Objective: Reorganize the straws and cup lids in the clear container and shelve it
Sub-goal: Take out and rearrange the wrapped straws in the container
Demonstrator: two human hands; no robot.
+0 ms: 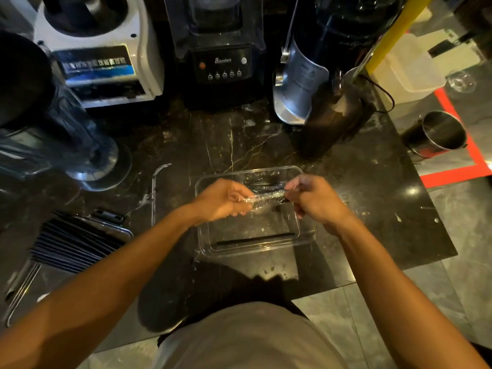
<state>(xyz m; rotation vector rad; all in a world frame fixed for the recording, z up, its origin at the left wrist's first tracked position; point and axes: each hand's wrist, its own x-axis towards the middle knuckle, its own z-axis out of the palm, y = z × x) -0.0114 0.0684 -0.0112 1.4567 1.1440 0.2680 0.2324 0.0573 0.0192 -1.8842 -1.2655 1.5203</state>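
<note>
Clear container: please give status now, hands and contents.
Left hand and right hand grip wrapped straw bundle above clear container. One black straw lies inside. Nothing blocks it.

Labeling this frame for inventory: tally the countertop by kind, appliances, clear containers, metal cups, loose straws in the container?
Blender-type appliances along the back: 3 (white machine, black blender, silver-and-black machine)
Clear container: 1
Metal cup: 1
Loose black straw in the container: 1
Plastic-wrapped bundle, held by left hand and right hand: 1
Total: 7
</note>
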